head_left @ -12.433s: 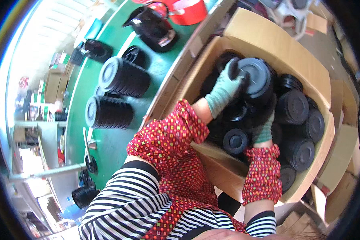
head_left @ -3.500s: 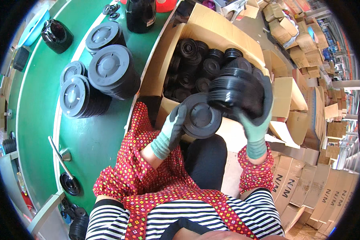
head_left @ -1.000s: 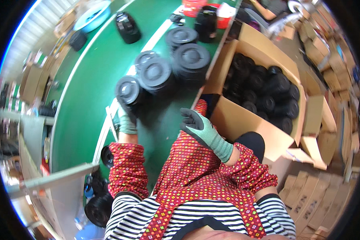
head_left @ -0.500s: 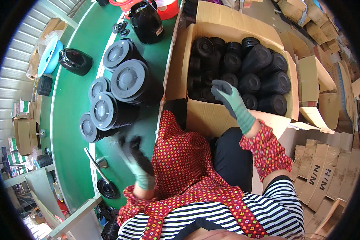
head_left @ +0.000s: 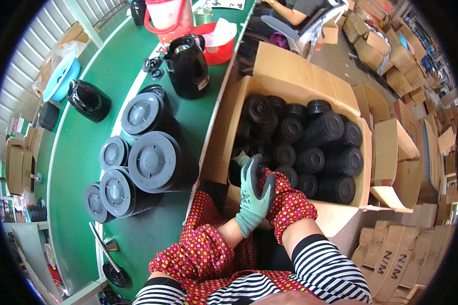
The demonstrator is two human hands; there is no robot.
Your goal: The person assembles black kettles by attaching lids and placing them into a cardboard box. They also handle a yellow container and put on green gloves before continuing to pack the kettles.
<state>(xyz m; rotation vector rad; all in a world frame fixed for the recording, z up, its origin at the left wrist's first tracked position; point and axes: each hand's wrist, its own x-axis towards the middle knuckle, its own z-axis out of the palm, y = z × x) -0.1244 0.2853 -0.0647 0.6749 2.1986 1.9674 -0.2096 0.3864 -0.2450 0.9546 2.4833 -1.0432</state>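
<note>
From the head view I see my left hand (head_left: pixel 253 199), in a grey-green knit glove, lifted at the near edge of the large open brown cardboard box (head_left: pixel 310 76), its fingers straight, close together and holding nothing. Half a second ago that hand was low on my left, over the green table beside my red patterned sleeve; it has since swung across to the box. My right hand is not visible now: only the right red patterned sleeve (head_left: pixel 290 203) shows, passing behind the left glove toward the box's near-left corner, so I cannot tell how its fingers are set. Half a second ago the right glove was plainly in sight, reaching over the box's near wall. The box stands just right of the long green table (head_left: pixel 86 152) and is packed with round black ribbed plastic lids (head_left: pixel 320 147), lying on their sides in rows, the nearest of them just beyond my left fingertips. On the table, well left of my hands, lie the stacks of grey-faced black round lids (head_left: pixel 155 162), clustered as before. Farther up the table sit a glossy black jug (head_left: pixel 188 66) and, behind it, a red plastic basket (head_left: pixel 216 43). Flattened brown cartons (head_left: pixel 392 259) lie on the floor to my right.
</note>
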